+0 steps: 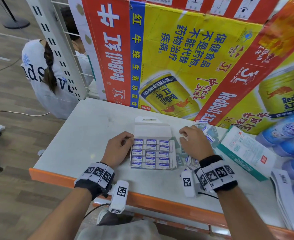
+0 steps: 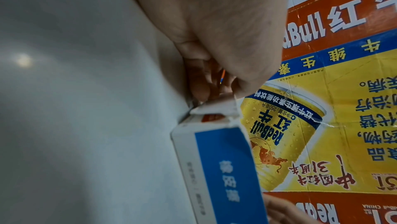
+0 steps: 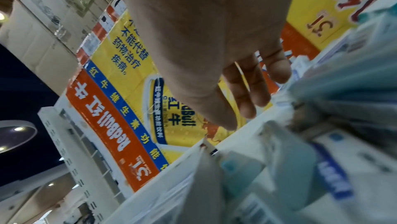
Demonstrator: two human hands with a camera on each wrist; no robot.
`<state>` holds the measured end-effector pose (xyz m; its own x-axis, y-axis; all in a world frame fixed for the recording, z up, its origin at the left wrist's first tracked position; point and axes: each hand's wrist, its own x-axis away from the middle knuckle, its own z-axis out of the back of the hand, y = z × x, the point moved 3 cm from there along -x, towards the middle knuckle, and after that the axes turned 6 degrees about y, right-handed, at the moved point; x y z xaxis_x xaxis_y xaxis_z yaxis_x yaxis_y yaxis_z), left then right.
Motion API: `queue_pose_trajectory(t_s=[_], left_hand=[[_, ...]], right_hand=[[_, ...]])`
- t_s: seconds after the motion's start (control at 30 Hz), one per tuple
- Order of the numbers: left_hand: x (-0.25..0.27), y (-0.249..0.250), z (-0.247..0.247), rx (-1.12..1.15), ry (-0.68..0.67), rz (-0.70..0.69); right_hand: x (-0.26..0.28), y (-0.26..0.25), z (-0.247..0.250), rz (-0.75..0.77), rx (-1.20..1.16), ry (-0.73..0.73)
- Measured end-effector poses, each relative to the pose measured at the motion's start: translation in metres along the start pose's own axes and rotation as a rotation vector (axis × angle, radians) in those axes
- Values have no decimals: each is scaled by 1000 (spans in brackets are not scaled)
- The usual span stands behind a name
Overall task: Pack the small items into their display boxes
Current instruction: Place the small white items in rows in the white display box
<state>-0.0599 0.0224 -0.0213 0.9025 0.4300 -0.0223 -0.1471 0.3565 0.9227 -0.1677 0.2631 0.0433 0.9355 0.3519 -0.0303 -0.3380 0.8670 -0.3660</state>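
Observation:
An open white display box [image 1: 152, 129] lies mid-table, its lid flap folded back, with rows of blue-and-white erasers [image 1: 150, 154] packed inside. My left hand [image 1: 125, 142] is at the box's far left corner. In the left wrist view its fingertips [image 2: 201, 90] pinch the torn white corner flap of the box [image 2: 223, 168]. My right hand [image 1: 186, 137] hovers just right of the box with fingers loosely curled and nothing in them. Loose wrapped erasers [image 1: 209, 135] lie under and beyond it, and they show blurred in the right wrist view [image 3: 330, 165] below the fingers [image 3: 253, 98].
Tall Red Bull cartons [image 1: 177, 58] wall off the table's back. A white box with teal edges [image 1: 246, 151], blue packs [image 1: 288, 132] and flat stacked sheets [image 1: 284, 193] crowd the right. The orange table edge [image 1: 142, 196] is near me. A person crouches at the far left [image 1: 44, 71].

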Motion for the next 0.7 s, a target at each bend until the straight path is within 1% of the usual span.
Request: queue_pose_trajectory(t_s=[0.1,0.27,0.4,0.43,0.5,0.6,0.7], left_hand=[[-1,0,0,4,2,-2],[0,1,0,15,11,-2],[0,1,1,24,9,-9],[0,1,1,30,9,-5],[0,0,0,37,6,1],[0,0,0,29,4,-3],[0,0,0,39,6,-5]], right_hand=[[-1,12,-3,-64,130,-56],[-7,12,-8,-72,200,-34],[-10,10,-11,-51,248,-53],[-10,9,-11,-40,207,-50],[-10,9,-8,-27,40,-17],[-9,5,2,8,-206,81],[-3,-6,12,61,-361,146]])
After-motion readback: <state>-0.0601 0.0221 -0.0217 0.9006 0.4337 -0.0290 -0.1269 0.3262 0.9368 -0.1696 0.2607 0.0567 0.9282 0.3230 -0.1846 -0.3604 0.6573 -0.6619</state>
